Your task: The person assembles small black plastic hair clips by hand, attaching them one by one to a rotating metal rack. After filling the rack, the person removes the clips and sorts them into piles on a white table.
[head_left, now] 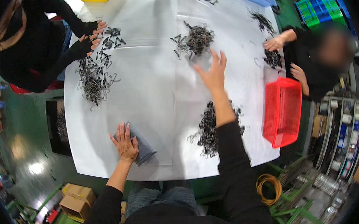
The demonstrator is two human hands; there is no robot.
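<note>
My left hand (124,142) lies flat, fingers spread, on a dark grey block (143,147) near the front edge of the white table (152,84). My right hand (213,72) reaches far across the table with its fingers apart and nothing in it, close to a heap of small dark metal clips (197,39). A second heap of dark clips (209,128) lies under my right forearm. Nothing is gripped by either hand.
A red basket (282,110) stands at the right edge. Another person's gloved hands (89,37) work over a long clip pile (94,78) at the left. A third person's hands (285,57) are at the right. Blue, yellow and green crates stand along the far side.
</note>
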